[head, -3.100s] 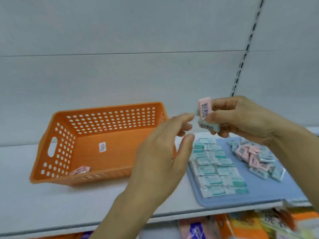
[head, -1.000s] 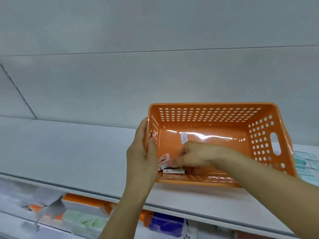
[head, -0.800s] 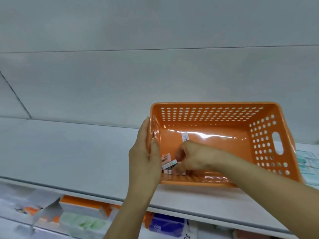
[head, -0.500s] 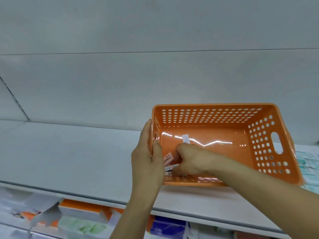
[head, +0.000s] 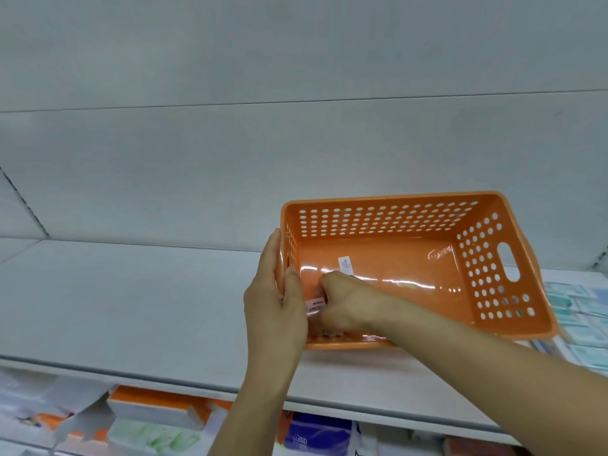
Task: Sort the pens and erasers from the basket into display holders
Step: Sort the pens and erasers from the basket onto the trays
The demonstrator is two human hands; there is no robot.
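At basket (head: 411,218) near-left corner, right hand (head: 345,301) pinches small wrapped erasers (head: 315,306); left hand (head: 276,311) grips the wall. Light, slippery wrappers; grasp their edges.

You face a pale grey back panel (head: 296,77) filling the upper frame, split by a thin horizontal seam across the upper third. At the left edge a slotted upright (head: 23,199) slants down the panel. Below, a white shelf board (head: 115,307) spans the middle of the frame, evenly lit. Under its front lip along the bottom, you see blurred packaged goods (head: 154,422) in orange, green and blue.
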